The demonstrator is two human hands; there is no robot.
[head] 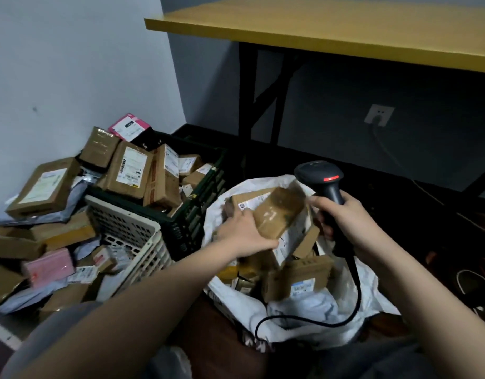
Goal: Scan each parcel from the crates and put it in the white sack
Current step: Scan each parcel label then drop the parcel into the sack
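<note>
The left hand [242,231] grips a brown cardboard parcel [279,212] over the open mouth of the white sack [372,280], its fingers curled around the parcel's near lower end. The parcel is tilted and blurred, its upper end close to the scanner [322,184]. The right hand [350,217] has its fingers wrapped around the scanner's black handle, holding it upright beside the parcel, with a red light showing on the scanner's head. The black cable [356,288] runs down from the handle and loops across the sack's front edge.

Inside the sack lie several other brown boxes, piled almost to the rim, so little room remains between them and the parcel held above. The sack's crumpled rim stands just right of the black crate [186,222], nearly touching it. That crate is heaped with labelled boxes that rise above its edge. In front of it the white crate [132,231] leans tilted, with parcels and grey mailers spilling around it against the wall [58,64] on the left.

Behind the sack is dark open floor [400,187] under the yellow tabletop [331,26], whose black legs [247,91] stand beyond the crates.
</note>
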